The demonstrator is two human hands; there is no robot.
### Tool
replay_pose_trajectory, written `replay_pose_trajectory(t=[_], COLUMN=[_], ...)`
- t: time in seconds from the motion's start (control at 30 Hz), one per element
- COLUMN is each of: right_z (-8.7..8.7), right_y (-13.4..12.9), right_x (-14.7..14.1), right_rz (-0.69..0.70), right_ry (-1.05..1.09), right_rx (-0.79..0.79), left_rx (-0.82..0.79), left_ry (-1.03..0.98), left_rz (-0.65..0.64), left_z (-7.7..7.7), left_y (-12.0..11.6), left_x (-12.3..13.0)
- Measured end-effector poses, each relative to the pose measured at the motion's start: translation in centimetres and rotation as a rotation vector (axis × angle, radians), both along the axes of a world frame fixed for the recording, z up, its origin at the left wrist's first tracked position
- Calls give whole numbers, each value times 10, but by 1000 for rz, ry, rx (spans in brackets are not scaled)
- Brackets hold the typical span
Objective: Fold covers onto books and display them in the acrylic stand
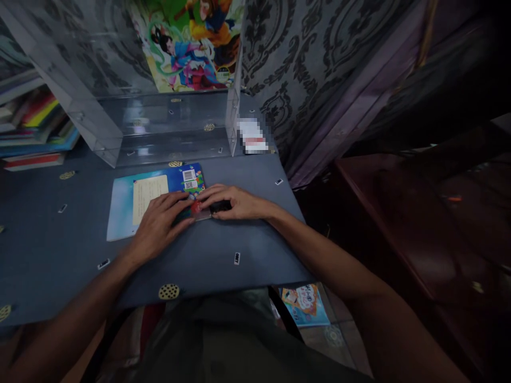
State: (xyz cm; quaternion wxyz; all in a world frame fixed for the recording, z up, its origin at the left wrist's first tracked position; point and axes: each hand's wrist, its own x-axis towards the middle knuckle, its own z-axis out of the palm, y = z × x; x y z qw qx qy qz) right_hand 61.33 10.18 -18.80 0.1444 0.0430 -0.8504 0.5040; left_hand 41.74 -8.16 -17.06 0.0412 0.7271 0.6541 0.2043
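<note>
A picture book (122,199) lies on the table with its barcoded cover facing up, blue with a cream text panel. My left hand (159,215) rests flat on the lower part of this cover, its fingers stretched out to the right. At the book's right edge, my right hand (235,204) has its fingers and thumb curved around a small dark thing (221,206), mostly hidden under the palm. Its fingertips touch the cover close to my left fingers. A pale, glossy strip shows along the book's lower right edge; I cannot tell what it is.
A clear acrylic stand (173,143) rises behind the book, with a colourful picture (191,48) behind it. Stacked books (40,117) sit at the left. Beyond the table's right edge is a dark red surface (399,213). A blue booklet (307,306) lies below the front edge.
</note>
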Motion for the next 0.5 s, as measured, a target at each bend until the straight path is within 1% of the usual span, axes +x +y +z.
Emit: replay_pose_trajectory(t=[0.13,0.27,0.5], right_z=[-4,-8,-12], right_y=[3,4,0], right_x=[-1,-4,-8], right_rz=[20,32,-13], right_ry=[17,70,99], right_rx=[6,-11,-61], left_rx=[10,26,46], left_ry=[-10,29,34], left_rz=[-1,-8,-15], left_z=[0,0,-1], left_y=[0,0,1], left_x=[0,1,2])
